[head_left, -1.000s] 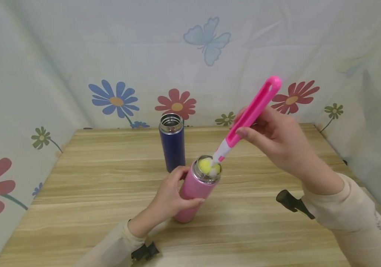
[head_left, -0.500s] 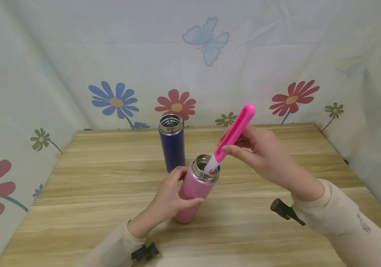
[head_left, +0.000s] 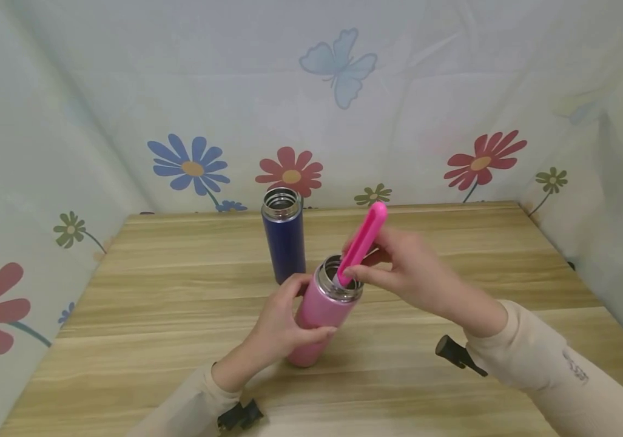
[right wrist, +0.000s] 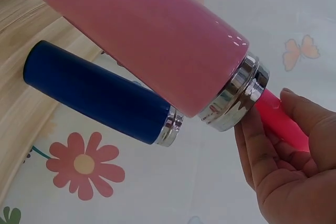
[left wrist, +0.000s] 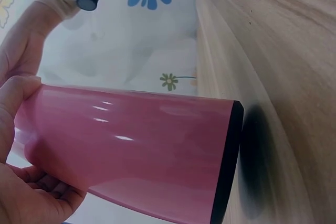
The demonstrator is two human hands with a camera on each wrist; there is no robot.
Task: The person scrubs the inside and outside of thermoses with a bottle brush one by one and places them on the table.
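Observation:
My left hand [head_left: 273,321] grips the side of a pink vacuum flask [head_left: 326,306], its lid off and its steel mouth leaning to the right. In the left wrist view the flask's dark base [left wrist: 229,161] is close over the wooden table. The right hand [head_left: 412,267] pinches the pink handle of a bottle brush [head_left: 364,241] between thumb and fingers, right at the flask's rim. The handle slants up out of the mouth; the brush head is hidden inside. In the right wrist view, the fingers lie beside the steel neck [right wrist: 236,95].
Behind the pink flask a dark blue flask [head_left: 285,249], also without a lid, stands upright on the wooden table [head_left: 153,340]. A white cloth printed with flowers and a butterfly [head_left: 340,67] hangs around the back and sides. Black camera mounts [head_left: 240,415] stick out below both sleeves.
My right hand has moved down and left, and the bottle brush has sunk deeper into the pink flask; its yellow-and-white sponge head has gone from sight. The left hand holds still.

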